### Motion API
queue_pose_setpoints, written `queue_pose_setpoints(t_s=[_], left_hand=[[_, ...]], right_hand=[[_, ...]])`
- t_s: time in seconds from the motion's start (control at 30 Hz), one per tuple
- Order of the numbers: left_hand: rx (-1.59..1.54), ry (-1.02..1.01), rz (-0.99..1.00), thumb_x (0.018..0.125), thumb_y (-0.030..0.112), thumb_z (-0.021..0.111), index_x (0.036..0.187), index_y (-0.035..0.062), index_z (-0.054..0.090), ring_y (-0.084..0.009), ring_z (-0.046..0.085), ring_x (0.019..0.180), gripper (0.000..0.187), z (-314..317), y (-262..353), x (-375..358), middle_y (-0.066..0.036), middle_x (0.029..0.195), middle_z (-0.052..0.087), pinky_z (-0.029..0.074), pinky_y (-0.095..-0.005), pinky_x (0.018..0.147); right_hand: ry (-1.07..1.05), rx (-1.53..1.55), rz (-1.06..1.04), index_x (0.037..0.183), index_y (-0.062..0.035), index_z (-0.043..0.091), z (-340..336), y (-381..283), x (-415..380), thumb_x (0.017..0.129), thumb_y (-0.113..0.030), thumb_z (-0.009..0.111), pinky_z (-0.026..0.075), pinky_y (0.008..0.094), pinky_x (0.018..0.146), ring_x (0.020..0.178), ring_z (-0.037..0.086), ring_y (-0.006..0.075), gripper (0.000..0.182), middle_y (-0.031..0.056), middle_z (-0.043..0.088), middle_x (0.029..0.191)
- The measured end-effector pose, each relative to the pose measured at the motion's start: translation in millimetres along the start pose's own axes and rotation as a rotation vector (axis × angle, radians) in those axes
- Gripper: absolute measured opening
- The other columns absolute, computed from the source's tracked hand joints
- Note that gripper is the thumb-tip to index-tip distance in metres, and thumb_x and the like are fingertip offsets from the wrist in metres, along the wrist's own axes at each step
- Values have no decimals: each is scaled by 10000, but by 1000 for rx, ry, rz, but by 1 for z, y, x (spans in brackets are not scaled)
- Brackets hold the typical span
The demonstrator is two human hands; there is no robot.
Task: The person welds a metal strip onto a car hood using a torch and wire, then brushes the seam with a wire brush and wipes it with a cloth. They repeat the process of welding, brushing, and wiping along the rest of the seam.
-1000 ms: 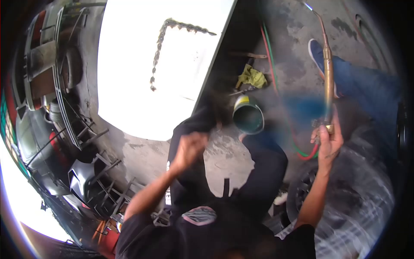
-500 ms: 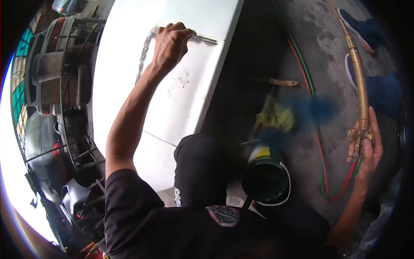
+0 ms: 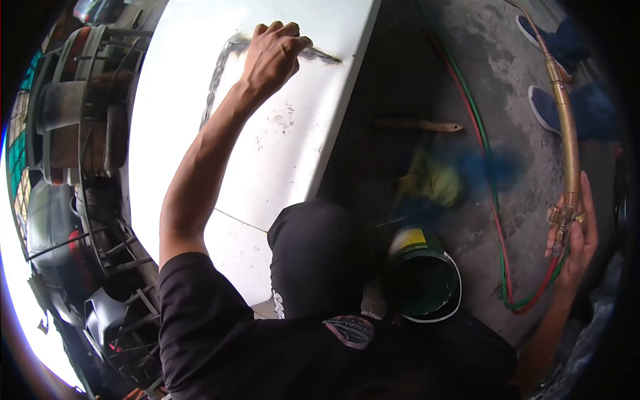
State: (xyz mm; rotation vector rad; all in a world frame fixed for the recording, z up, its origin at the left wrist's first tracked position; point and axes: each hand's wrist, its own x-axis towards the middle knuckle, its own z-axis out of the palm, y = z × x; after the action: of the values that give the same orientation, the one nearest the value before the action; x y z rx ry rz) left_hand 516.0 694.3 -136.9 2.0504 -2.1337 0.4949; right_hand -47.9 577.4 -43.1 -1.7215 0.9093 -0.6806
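Note:
My left hand is closed in a fist over a white panel, at a dark, scorched seam that bends round a corner. What its fingers hold, if anything, is hidden. My right hand grips a brass gas torch at its valve end. The torch's thin copper neck points away toward the upper right. A red hose and a green hose run from it in a loop across the floor.
A dark bucket with a wire handle stands by my body. Beyond it lie a yellow-green cloth and a wooden handle. Another person's shoe is near the torch. A metal rack and car parts fill the left side.
A thin, straight strip showed beside my left fingers earlier; it no longer shows there. My left hand has shifted slightly up and right. The torch sits slightly further right in view.

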Motion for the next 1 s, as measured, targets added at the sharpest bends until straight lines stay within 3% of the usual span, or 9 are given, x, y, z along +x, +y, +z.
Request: queue_pose_setpoints(t_s=[0.4, 1.0], left_hand=[[96, -18, 77, 808, -87, 672, 980, 124, 811, -212, 649, 893, 306, -3, 0, 18, -18, 845, 670, 457, -382, 804], [58, -51, 95, 825, -106, 679, 980, 97, 806, -199, 632, 825, 285, -8, 3, 16, -30, 825, 670, 444, -359, 771]], right_hand=[[-9, 45, 39, 1584, 53, 326, 9, 5, 7, 1016, -281, 585, 520, 197, 462, 609, 615, 76, 708, 139, 672, 1106], [-6, 30, 42, 1585, 54, 317, 0, 23, 10, 1032, -321, 584, 512, 191, 458, 611, 613, 66, 719, 136, 669, 1099]])
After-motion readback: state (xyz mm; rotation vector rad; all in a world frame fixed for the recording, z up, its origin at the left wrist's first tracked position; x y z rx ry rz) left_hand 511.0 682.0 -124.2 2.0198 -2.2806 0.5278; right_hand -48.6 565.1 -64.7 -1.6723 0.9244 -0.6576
